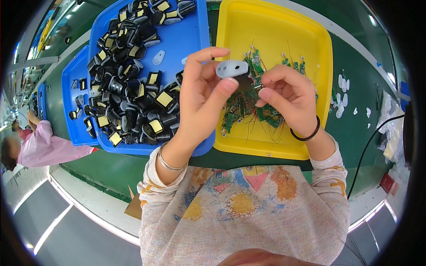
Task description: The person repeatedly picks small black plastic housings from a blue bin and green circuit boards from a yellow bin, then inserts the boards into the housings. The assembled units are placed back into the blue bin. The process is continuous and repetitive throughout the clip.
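Yellow tray (319, 48); small part (232, 69) half-hidden btwn hands.

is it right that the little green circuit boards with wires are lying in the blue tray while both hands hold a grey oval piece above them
Not quite. In the head view the circuit boards lie in the yellow tray, not the blue one. The left hand and right hand do hold the grey oval piece above them.

- The grey part (232, 68) hides behind the left hand (199, 95) thumb on its lower edge; what lies under it, between both hands, is dark and unclear.
- The right hand (290, 99) covers much of the circuit board pile (248, 113) in the yellow tray (275, 26).
- The blue tray (186, 37) is cut off at the top edge.
- White bits (342, 86) by the bench's right edge are too small to tell.
- A person (40, 146) at far left is partly cut off.
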### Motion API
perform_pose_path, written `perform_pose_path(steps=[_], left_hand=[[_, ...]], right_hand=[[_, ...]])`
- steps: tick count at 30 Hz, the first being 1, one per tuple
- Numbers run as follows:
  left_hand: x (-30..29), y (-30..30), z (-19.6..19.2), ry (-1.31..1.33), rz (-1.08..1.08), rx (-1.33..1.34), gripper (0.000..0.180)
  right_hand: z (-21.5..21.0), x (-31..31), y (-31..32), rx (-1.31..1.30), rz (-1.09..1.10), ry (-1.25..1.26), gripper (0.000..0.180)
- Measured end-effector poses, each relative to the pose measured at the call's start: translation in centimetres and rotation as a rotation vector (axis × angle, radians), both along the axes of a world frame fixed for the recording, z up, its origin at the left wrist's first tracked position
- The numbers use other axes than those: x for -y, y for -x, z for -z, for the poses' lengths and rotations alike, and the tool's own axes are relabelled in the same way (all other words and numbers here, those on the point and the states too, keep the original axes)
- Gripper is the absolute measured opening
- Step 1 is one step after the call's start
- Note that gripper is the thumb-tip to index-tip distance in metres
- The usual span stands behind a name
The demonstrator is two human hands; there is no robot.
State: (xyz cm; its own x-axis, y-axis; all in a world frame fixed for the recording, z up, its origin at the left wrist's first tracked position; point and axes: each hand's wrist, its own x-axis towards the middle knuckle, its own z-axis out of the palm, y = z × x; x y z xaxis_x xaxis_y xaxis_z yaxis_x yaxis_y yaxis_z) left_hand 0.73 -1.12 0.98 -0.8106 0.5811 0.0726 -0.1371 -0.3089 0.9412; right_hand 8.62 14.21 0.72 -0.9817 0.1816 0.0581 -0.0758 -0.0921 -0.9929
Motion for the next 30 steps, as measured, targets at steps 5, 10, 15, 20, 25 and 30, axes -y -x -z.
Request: perform_pose_path(steps=[5, 10, 15, 20, 25, 30], left_hand=[[0.0, 0.1, 0.4, -0.006, 0.117, 0.079, 0.039], [-0.1, -0.1, 0.8, 0.058, 0.147, 0.034, 0.040], [-0.2, -0.2, 1.1, 0.085, 0.159, 0.023, 0.040], [-0.5, -0.5, 1.6, 0.141, 0.104, -0.039, 0.038], [-0.7, -0.4, 1.7, 0.159, 0.066, -0.104, 0.038], [-0.3, -0.2, 2.3, 0.242, 0.054, -0.257, 0.040]], right_hand=[[-0.1, 0.0, 0.0, 0.063, -0.028, 0.207, 0.011], [0.0, -0.2, 0.0, 0.084, -0.036, 0.264, 0.012], [0.0, -0.2, 0.0, 0.097, -0.039, 0.304, 0.012], [0.1, 0.1, 0.1, 0.086, -0.011, 0.359, 0.012], [0.2, 0.2, 0.2, 0.087, -0.008, 0.358, 0.012], [0.1, -0.2, 0.2, 0.146, -0.081, 0.324, 0.010]])
